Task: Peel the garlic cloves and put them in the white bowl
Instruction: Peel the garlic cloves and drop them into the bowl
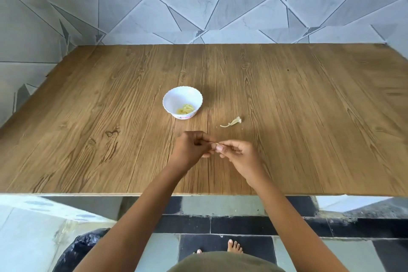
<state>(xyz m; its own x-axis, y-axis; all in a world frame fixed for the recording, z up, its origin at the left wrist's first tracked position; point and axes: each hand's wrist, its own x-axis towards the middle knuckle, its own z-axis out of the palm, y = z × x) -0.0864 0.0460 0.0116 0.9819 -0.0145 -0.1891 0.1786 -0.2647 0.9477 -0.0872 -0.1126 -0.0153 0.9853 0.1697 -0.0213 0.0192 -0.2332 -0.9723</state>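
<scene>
A small white bowl [176,99] with a scalloped rim stands on the wooden table, holding several pale yellow peeled garlic cloves [186,109]. In front of it my left hand [191,147] and my right hand [237,154] meet fingertip to fingertip just above the table. Between them they pinch a small garlic clove [214,145], mostly hidden by the fingers; only a pale sliver shows. A scrap of garlic skin with the stem [232,122] lies on the table to the right of the bowl.
The wooden table [88,117] runs to a tiled wall at the back; its front edge is close to my body. Below it are a tiled floor, a black bag [81,249] at the lower left and my bare feet.
</scene>
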